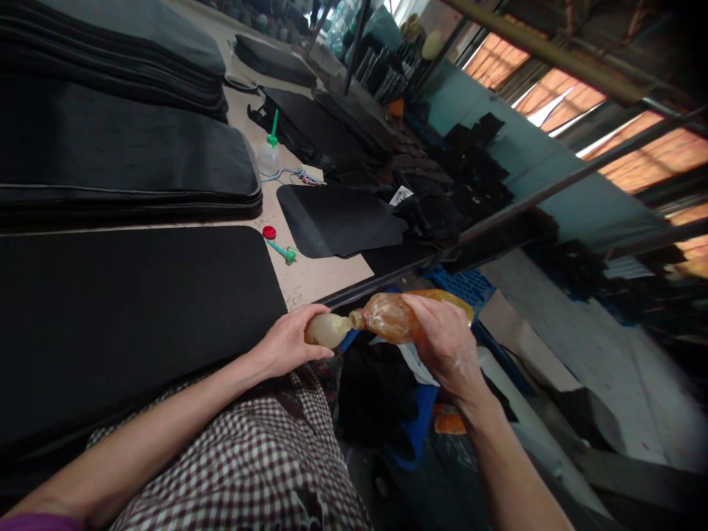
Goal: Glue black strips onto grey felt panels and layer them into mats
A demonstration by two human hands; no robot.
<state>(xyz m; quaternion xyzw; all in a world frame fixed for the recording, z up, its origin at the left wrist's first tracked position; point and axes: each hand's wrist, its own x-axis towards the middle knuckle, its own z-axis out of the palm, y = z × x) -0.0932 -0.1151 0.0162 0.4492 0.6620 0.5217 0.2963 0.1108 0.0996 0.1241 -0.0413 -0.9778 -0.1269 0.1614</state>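
Note:
My left hand [293, 339] is closed round a small whitish squeeze bottle [326, 330], its neck pointing right. In my right hand [445, 335] is a larger clear plastic bottle [390, 317] with amber liquid, tipped on its side. The two bottle mouths meet or nearly meet; whether liquid is flowing I cannot tell. On the table behind lie a green nozzle cap [288, 254] and a red cap [269, 232]. Farther back stands another squeeze bottle [269, 156] with a green spout.
Stacks of black sheets [122, 140] fill the table's left side, with a black sheet [133, 317] nearer me. Another black panel [337, 221] lies beyond the caps. Below the table edge are a blue bin [417, 428] and a blue crate [459, 284]. Metal posts rise at the right.

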